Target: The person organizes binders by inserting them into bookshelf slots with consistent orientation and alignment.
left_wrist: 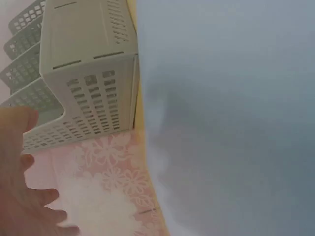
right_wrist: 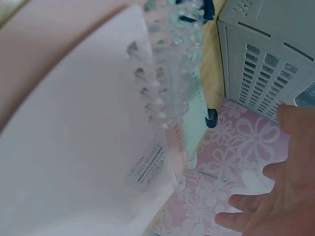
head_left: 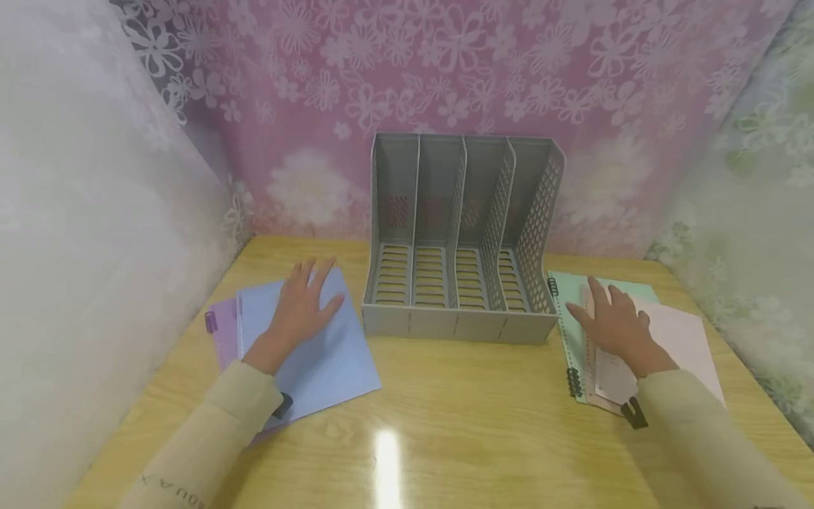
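So the blue notebook (head_left: 340, 353) lies below the fingers of the left hand (head_left: 295, 309), with a purple spiral notebook (head_left: 225, 329) poking out from under it on the pinky side. Below the right hand's (head_left: 617, 326) fingers there's a small pale notebook (head_left: 613, 385) on a pink one (head_left: 683, 339), green spiral notebook (head_left: 571, 286) underneath. Both hands are spread, gripping nothing. They all look light and bendy, covers maybe slippery; I'd pinch by the spine, minding the coils. Gray four-slot magazine file (head_left: 458, 325) stands between both sets of fingers on the worktop (head_left: 470, 424).
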Tool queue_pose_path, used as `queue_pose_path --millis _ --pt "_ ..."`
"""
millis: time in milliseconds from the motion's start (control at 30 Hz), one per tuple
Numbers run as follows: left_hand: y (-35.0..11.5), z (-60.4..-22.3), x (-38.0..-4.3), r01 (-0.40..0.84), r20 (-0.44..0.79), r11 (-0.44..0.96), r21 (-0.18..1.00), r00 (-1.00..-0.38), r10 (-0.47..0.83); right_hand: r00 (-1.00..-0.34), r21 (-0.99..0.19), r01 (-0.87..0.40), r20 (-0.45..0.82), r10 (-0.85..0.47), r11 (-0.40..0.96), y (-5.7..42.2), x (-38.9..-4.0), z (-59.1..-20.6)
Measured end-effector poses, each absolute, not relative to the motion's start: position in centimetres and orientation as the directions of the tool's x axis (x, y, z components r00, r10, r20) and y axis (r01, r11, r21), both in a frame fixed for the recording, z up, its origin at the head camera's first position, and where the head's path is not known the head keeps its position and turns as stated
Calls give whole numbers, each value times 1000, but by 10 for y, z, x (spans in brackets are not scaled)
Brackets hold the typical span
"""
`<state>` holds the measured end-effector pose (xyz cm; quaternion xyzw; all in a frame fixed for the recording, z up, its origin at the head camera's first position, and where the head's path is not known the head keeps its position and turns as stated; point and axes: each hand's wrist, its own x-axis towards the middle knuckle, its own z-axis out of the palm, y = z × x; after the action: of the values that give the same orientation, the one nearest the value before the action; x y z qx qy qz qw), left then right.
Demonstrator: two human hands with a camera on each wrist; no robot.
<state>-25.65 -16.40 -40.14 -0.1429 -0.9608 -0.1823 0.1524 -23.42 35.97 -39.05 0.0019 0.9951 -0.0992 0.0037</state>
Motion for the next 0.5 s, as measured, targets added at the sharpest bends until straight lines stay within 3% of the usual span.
queue_pose_path --millis 167,500 --pt "-156 -394 -257 461 475 793 399 -843 252 -999 -200 14 -31 8 980 362 -238 -387" --pt "-127 -382 -248 526 520 684 506 -818 245 -990 -231 77 -136 46 970 377 -242 -385"
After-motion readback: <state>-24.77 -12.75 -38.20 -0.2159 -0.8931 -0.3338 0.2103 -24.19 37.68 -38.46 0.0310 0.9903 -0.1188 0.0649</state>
